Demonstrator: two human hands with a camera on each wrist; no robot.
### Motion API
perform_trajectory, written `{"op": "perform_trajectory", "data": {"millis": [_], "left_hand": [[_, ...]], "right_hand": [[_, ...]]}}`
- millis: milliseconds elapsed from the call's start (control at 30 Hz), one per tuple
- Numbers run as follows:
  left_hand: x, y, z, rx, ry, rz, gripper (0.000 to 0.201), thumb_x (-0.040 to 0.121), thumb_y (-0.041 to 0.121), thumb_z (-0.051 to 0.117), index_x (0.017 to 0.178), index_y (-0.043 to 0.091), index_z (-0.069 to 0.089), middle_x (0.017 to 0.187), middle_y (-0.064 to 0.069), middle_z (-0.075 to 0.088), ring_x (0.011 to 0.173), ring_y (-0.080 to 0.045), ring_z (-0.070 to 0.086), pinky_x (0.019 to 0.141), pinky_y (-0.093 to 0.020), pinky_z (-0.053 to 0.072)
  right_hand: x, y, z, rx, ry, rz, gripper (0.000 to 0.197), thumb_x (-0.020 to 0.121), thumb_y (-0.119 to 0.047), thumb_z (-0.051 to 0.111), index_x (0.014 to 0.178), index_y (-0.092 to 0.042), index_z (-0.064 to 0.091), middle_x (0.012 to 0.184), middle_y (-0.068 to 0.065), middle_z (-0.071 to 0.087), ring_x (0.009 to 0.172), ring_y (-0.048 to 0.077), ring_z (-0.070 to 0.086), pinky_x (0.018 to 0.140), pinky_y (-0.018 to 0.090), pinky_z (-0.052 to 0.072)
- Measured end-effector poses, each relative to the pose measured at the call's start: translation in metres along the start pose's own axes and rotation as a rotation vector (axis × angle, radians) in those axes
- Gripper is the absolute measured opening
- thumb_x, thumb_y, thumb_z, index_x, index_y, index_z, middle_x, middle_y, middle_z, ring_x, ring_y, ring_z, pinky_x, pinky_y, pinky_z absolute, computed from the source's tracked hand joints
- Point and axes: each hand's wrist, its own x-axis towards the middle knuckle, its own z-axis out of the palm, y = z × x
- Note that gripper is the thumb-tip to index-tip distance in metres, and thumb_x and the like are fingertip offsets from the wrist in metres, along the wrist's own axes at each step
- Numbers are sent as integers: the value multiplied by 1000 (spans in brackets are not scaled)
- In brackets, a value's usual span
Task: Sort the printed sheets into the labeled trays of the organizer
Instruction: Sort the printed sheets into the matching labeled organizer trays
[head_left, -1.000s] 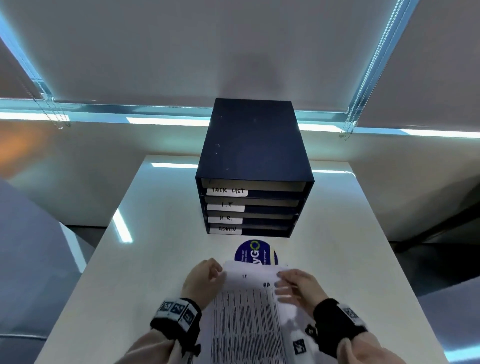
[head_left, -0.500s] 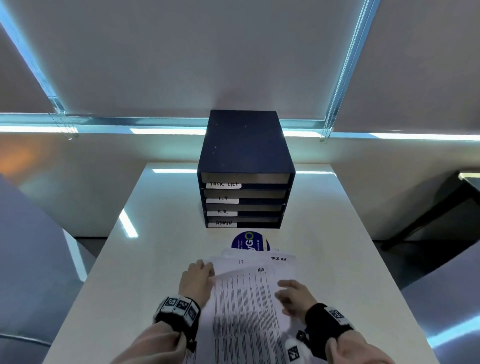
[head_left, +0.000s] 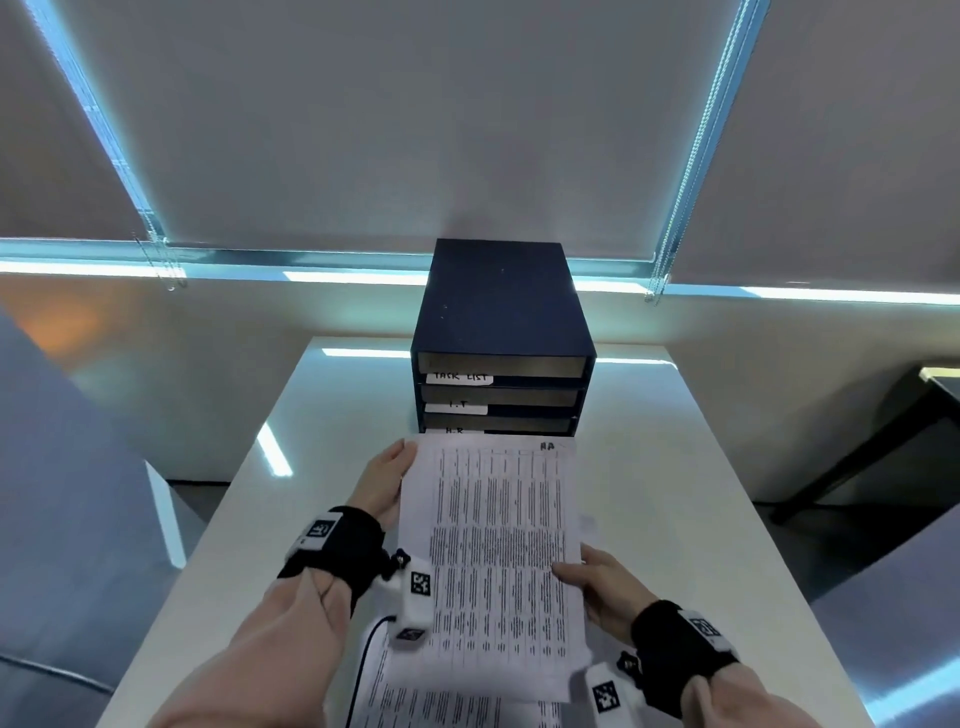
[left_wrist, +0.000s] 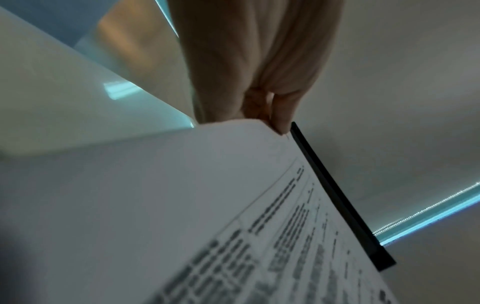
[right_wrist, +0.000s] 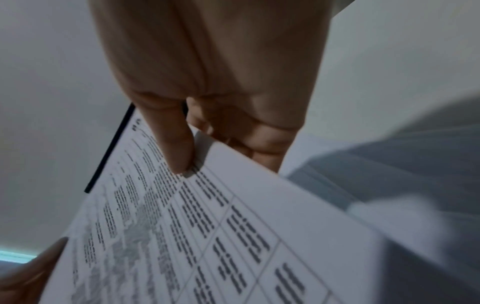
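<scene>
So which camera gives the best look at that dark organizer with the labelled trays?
The head view: the organizer stands whole at the table's far end, with labels readable on its upper trays, the lower ones hidden behind the held sheet. Each wrist view shows only a thin dark strip past the sheet's edge, probably the organizer.

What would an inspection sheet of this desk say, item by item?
Surface: pale white table, glossy with light reflections.
Job's things: dark blue four-tray organizer at the far edge, labels TASK LIST, I.T and H.R showing; printed white sheet of table text held up before its lower trays; more printed sheets lying beneath.
Clutter: nothing seen.
Grippers: left hand holds the sheet's left edge; right hand pinches its right edge, fingers on top.
Cables: thin black cable below the left wrist.
Surroundings: grey roller blinds with bead chains.
</scene>
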Motion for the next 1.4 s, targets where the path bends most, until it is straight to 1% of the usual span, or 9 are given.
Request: {"op": "perform_trajectory", "data": {"millis": [267,433,567,667,833,1000,1100,1200,1400], "left_hand": [[12,0,-2,45,110,-57,37,100,13,41,131,-6,46,123,-26,57,96,-29,59,88,-37,48],[20,-3,-3,29,173,-76,39,100,14,43,135,-4,43,125,-24,57,102,-30,57,94,-42,45],[23,-9,4,110,175,-67,18,99,13,44,105,4,58,106,-14,61,81,-22,58,77,-32,47],[18,-26,9,170,148,-119,23,99,14,45,120,5,50,92,-6,59,70,-16,57,58,-21,47],[23,-54,-1,166,147,-235,28,100,17,44,118,-1,53,58,-2,51,39,-10,36,36,-15,24],[26,-50,4,133,84,-251,13,98,12,47,103,6,59,78,-7,70,65,-20,65,55,-29,55],[35,-53,4,172,42,-321,26,95,16,54,118,3,58,101,-15,72,87,-30,66,84,-47,55],[45,-58,9,208,-12,-339,27,97,19,51,121,9,57,110,-15,70,92,-31,66,83,-48,53],[70,-71,16,194,64,-193,26,102,17,36,126,17,46,117,-15,64,90,-34,67,53,-39,57]], "right_hand": [[-17,-12,5,54,-57,-37,27,95,6,44,118,-3,56,103,17,73,90,28,71,69,32,60],[-4,4,1,82,47,-64,41,95,-1,49,135,-5,42,124,20,63,105,36,66,92,48,53],[-2,19,3,39,119,-91,47,95,3,45,141,-3,35,131,6,54,132,30,46,114,43,32],[2,10,0,89,177,-43,51,95,8,44,144,1,32,142,17,44,139,33,33,112,36,28],[57,-3,-25,-40,261,-15,50,92,4,48,141,0,38,126,20,57,103,31,58,98,46,45],[91,-58,-21,-175,216,-26,32,93,5,46,123,-6,50,65,18,66,53,17,58,62,27,54],[108,-87,-17,-232,254,-74,33,95,10,41,124,-4,45,114,23,61,110,44,58,101,57,42],[125,-102,-24,-184,309,-104,43,93,13,41,133,-1,43,123,34,55,121,59,42,105,66,29],[134,-98,-37,-59,245,-85,51,88,-10,60,136,-11,42,135,14,55,121,33,54,107,52,39]]}}
